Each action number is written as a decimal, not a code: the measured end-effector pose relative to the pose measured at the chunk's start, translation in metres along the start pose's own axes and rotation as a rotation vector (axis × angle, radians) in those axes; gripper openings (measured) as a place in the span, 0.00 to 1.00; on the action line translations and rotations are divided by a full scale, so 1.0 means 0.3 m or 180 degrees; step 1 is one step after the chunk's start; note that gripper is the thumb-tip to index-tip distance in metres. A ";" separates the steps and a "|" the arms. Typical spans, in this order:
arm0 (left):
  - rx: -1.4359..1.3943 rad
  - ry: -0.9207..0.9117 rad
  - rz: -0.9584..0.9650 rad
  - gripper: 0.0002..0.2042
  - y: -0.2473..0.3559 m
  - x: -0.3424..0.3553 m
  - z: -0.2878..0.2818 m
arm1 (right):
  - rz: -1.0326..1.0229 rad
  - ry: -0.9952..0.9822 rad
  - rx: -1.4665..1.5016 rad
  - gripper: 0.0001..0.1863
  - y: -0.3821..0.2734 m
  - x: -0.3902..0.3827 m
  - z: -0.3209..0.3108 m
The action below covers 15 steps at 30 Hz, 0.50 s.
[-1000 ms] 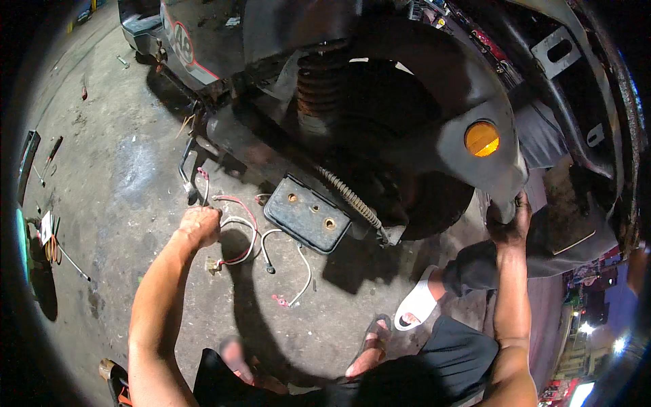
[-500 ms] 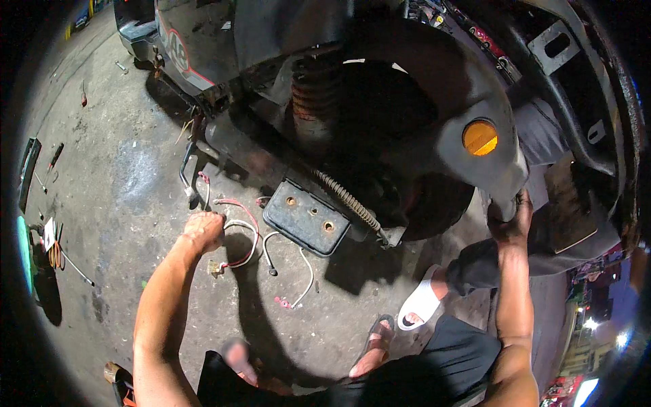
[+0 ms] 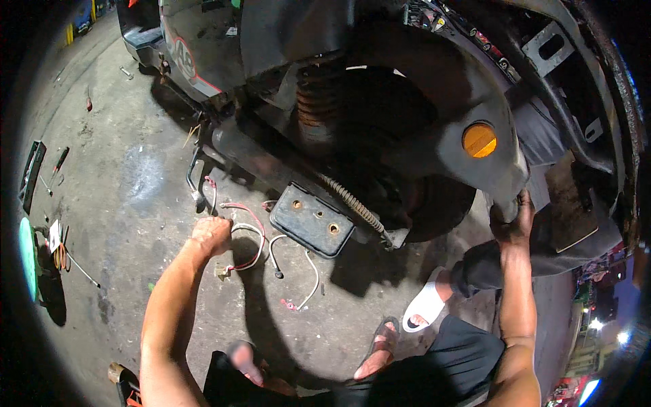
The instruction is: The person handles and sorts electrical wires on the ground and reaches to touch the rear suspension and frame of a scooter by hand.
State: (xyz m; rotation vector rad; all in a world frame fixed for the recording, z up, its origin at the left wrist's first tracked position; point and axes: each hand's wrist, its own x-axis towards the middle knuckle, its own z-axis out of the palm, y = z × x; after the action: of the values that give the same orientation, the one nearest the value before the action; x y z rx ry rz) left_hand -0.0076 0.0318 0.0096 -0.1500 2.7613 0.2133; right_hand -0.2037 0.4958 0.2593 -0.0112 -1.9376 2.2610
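My left hand (image 3: 211, 235) is closed in a fist just above the concrete floor, beside loose red and white cables. A white cable (image 3: 247, 228) runs up to its knuckles; whether the fingers hold it is hidden. A yellowish connector (image 3: 222, 273) lies below the fist. On the right, my right hand (image 3: 513, 218) grips the lower corner of a dark fender (image 3: 444, 139) bearing a round orange reflector (image 3: 480, 140). Left of the fender are a rusty coil spring (image 3: 316, 102), a thinner long spring (image 3: 354, 203) and a black rectangular plate with holes (image 3: 312, 220).
Another person's leg in dark trousers, with a white sandal (image 3: 425, 306), is under the fender. Tools, including a black-handled screwdriver (image 3: 62, 159), lie at the far left near a green round object (image 3: 28, 258). A metal lever (image 3: 192, 178) hangs near the cables.
The view has shifted slightly, so the floor and cables appear a little farther right. Both hands keep their places and their closed shape.
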 end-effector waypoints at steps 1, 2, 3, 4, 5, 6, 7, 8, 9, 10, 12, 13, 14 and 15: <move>0.0013 0.0003 -0.0010 0.10 0.002 -0.006 -0.002 | -0.0238 -0.0228 -0.0218 0.11 0.002 -0.005 0.013; 0.0030 -0.0032 -0.0031 0.10 0.005 -0.014 -0.005 | -0.0238 -0.0228 -0.0203 0.11 -0.003 -0.014 0.031; 0.0047 -0.0067 -0.0050 0.10 0.008 -0.021 -0.007 | 0.0057 -0.0035 0.0205 0.11 -0.013 -0.029 0.057; 0.0057 -0.0099 -0.0057 0.10 0.013 -0.025 -0.010 | 0.0345 0.0163 0.0603 0.11 -0.028 -0.048 0.080; 0.0041 -0.0078 -0.0059 0.10 0.017 -0.026 -0.013 | 0.0338 0.0172 0.0607 0.11 -0.029 -0.044 0.067; 0.0048 -0.0075 -0.0048 0.10 0.018 -0.023 -0.010 | 0.0257 -0.0001 0.0514 0.11 -0.028 -0.036 0.045; 0.0032 -0.0027 -0.0061 0.10 0.005 -0.025 0.006 | 0.0193 -0.0199 0.0413 0.10 -0.022 -0.032 0.048; 0.0017 0.0019 -0.0075 0.10 -0.007 -0.029 0.019 | 0.0204 -0.0211 0.0408 0.10 -0.017 -0.036 0.060; 0.0008 0.0009 -0.0089 0.10 -0.020 -0.037 0.028 | 0.0219 -0.0149 0.0373 0.10 -0.013 -0.044 0.080; -0.0002 -0.0019 -0.0112 0.10 -0.019 -0.036 0.026 | 0.0212 -0.0058 0.0339 0.10 -0.020 -0.049 0.080; -0.0011 -0.0052 -0.0121 0.10 -0.014 -0.039 0.020 | 0.0281 -0.0057 0.0368 0.11 -0.024 -0.021 0.049; 0.0021 -0.0148 -0.0149 0.10 -0.009 -0.044 0.010 | 0.0356 -0.0076 0.0412 0.11 -0.024 -0.011 0.038; 0.0053 -0.0243 -0.0177 0.10 -0.005 -0.048 0.003 | 0.0354 -0.0065 0.0413 0.11 -0.023 -0.013 0.036; 0.0059 -0.0244 -0.0167 0.10 -0.004 -0.052 0.004 | 0.0254 -0.0059 0.0335 0.11 -0.021 -0.020 0.041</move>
State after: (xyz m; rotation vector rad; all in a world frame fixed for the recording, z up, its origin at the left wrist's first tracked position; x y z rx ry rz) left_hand 0.0075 0.0321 0.0140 -0.2048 2.6789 0.1760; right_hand -0.1983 0.4838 0.2669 -0.0559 -1.8562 2.4195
